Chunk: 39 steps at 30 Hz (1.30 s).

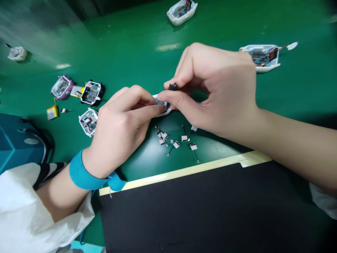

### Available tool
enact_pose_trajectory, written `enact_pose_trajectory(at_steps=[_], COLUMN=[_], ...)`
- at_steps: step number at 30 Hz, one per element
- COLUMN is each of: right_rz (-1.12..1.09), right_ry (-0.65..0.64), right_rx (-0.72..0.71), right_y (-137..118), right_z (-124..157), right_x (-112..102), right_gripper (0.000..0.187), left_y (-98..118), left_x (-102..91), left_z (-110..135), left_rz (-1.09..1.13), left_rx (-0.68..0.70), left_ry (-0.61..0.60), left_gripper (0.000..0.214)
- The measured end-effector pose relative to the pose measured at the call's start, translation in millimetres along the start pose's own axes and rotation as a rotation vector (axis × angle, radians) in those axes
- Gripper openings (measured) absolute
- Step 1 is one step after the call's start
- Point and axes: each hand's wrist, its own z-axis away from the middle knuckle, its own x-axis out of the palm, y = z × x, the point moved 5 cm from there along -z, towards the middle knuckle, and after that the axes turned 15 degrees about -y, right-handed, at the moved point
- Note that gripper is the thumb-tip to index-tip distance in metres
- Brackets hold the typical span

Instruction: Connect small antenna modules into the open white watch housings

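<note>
In the head view, the left hand (121,123) grips a small white case (166,112) at the centre of the frame. Just above, the right hand (216,84) pinches a black piece (173,86). Wired tabs (184,138) lie scattered below on the green table (137,52).

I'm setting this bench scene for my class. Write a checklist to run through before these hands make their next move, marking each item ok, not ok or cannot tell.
1. Left hand on the white casing: ok, its fingers touch it.
2. That hold is firm: cannot tell, the fingers hide the contact.
3. Right hand has the small black piece: ok, pinched between thumb and finger.
4. Circuit board in full view: not ok, fingers cover part of it.
5. Short leads neatly sorted: not ok, scattered, some overlapping.
6. Teal wristband worn: ok, on the left side.
</note>
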Motion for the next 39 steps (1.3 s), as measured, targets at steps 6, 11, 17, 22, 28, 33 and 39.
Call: enact_pose_trajectory(at_steps=[6,11,17,22,28,33,39], right_rz=[0.183,0.111,0.047,-0.016,-0.146,-0.500,-0.634], right_ry=[-0.013,-0.032,-0.060,-0.062,-0.045,0.130,0.111], right_rx=[-0.087,-0.061,-0.059,-0.102,-0.107,0.048,0.071], right_y=[-7,-5,-1,2,5,22,22], right_z=[-2,-5,-6,-4,-4,-4,-4], right_x=[2,4,6,7,10,2,1], right_gripper=[0.022,0.023,0.027,0.028,0.032,0.030,0.032], left_y=[0,-1,-2,-2,-4,-4,-4], left_x=[0.9,1.1,2.1,2.0,4.6,3.4,2.4], left_z=[0,0,-1,-2,-1,-1,-1], left_rz=[-0.003,-0.001,0.011,0.000,0.008,0.060,0.128], left_rx=[-0.018,0.005,-0.041,-0.031,-0.044,-0.033,-0.054], left_ry=[0.001,0.023,0.008,0.009,-0.039,-0.033,-0.057], left_gripper=[0.024,0.023,0.024,0.023,0.022,0.021,0.020])
